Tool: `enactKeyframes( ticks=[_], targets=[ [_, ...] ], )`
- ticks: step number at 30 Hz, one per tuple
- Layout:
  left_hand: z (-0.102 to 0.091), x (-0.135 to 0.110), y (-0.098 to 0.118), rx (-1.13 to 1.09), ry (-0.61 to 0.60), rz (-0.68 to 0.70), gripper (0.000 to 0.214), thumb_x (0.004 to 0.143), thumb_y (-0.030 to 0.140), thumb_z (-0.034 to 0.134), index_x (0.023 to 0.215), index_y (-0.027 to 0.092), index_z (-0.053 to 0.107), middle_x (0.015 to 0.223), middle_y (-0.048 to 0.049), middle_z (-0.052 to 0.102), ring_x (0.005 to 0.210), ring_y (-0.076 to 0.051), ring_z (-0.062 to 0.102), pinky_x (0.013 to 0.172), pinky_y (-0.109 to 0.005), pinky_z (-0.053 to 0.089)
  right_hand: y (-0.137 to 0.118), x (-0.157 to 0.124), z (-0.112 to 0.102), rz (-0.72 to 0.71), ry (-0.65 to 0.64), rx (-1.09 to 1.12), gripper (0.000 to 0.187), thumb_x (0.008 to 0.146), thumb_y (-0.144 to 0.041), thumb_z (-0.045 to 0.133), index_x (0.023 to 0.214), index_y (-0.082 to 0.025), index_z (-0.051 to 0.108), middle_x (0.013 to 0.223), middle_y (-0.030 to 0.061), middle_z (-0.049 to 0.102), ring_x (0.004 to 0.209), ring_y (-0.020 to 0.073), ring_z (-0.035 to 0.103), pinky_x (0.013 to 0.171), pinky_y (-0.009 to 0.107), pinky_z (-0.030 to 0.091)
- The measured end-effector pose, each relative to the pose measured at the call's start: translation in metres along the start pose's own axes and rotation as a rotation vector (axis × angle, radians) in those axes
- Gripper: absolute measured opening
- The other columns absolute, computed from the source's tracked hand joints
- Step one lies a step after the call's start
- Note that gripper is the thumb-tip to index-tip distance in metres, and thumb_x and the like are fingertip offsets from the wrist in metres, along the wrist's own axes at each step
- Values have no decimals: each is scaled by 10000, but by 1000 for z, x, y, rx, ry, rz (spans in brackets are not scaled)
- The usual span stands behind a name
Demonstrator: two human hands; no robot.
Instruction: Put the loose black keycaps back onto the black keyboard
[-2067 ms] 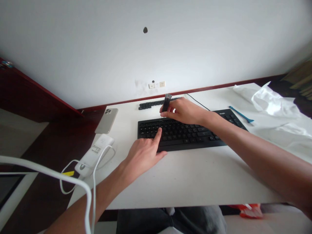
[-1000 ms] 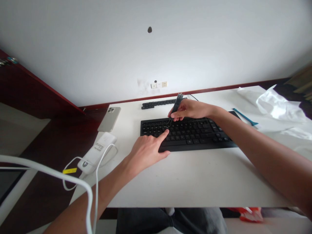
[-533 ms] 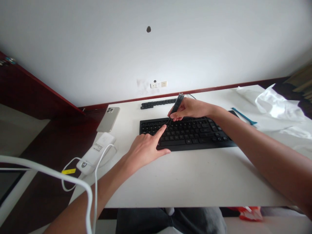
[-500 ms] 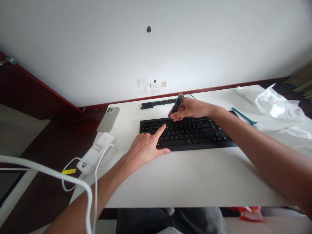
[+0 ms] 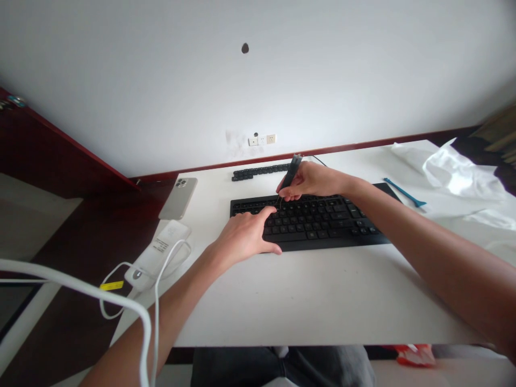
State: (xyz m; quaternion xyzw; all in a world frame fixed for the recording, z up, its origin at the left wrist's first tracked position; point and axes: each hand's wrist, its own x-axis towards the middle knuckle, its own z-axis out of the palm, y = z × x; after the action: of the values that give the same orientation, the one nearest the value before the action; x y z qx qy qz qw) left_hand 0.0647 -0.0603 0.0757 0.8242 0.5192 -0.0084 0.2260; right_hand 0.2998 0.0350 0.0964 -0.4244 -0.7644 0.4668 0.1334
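A black keyboard (image 5: 341, 241) lies on the white table. My right hand (image 5: 313, 180) is closed round the black handle of a keycap puller (image 5: 291, 173), held tilted, with its thin wires reaching down to the keys left of the middle. My left hand (image 5: 243, 236) rests over the keyboard's left part, index finger stretched toward the wire tips and thumb apart at the front edge. Nothing is in it. Behind the keyboard, loose black keycaps (image 5: 262, 171) stand in rows, partly hidden by my right hand.
A phone (image 5: 178, 199) lies face down at the left, near a white power strip (image 5: 158, 251) with a looping white cable (image 5: 149, 322). On the right are a blue tool (image 5: 404, 192) and a crumpled white plastic bag (image 5: 459, 171). The wall with sockets (image 5: 262, 140) rises behind.
My right hand and the puller have shifted slightly left, the handle a little more upright. My left index finger has bent a bit and drawn slightly back toward me.
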Motion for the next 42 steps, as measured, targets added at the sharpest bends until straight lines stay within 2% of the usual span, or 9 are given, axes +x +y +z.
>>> enactKeyframes(
  ticks=[11,16,21,25,30,34,42],
  targets=[
    [-3,-2,7,6,-32,21,828,777,558,817,1467,254,476,651,74,661,677,-197,674,617,-264,394,8,5,4,-13,-50,157,391,727,-472,859,948,-153,807,851,82,800,791,208,754,741,322,630],
    [-4,-5,7,64,-58,9,867,819,593,764,1540,250,423,711,41,705,732,-216,705,639,-265,428,9,6,6,-20,-60,155,389,739,-484,850,945,-158,804,856,78,802,783,201,754,741,310,625],
    [4,-15,11,236,-18,28,827,933,587,618,1633,275,308,832,-31,759,819,-266,737,682,-298,472,12,6,3,-41,-116,151,446,768,-517,817,1009,-142,798,865,89,797,818,212,753,752,321,615],
    [15,-22,21,337,25,-18,779,970,518,559,1646,247,281,915,-71,781,842,-291,751,709,-337,510,5,1,2,-87,-119,53,436,798,-514,787,1048,-157,801,866,77,795,804,210,738,732,318,584],
    [25,-23,24,354,49,-25,869,930,610,597,1641,217,289,950,-92,783,859,-302,751,718,-351,528,-20,-8,13,-205,-83,-188,324,853,-461,739,1048,-217,824,909,51,803,807,215,724,715,305,530],
    [25,-23,24,346,48,-20,878,931,629,591,1633,190,298,934,-103,779,869,-305,749,726,-353,530,-32,-14,16,-188,-115,-304,290,893,-425,697,1067,-233,827,881,53,798,779,216,712,693,310,507],
    [26,-24,28,335,60,-31,878,935,585,610,1646,194,274,972,-100,780,910,-291,747,756,-351,547,-4,-11,-7,-168,-179,-122,354,824,-451,764,1134,-286,807,1112,18,794,1007,235,701,843,313,528]
  ],
)
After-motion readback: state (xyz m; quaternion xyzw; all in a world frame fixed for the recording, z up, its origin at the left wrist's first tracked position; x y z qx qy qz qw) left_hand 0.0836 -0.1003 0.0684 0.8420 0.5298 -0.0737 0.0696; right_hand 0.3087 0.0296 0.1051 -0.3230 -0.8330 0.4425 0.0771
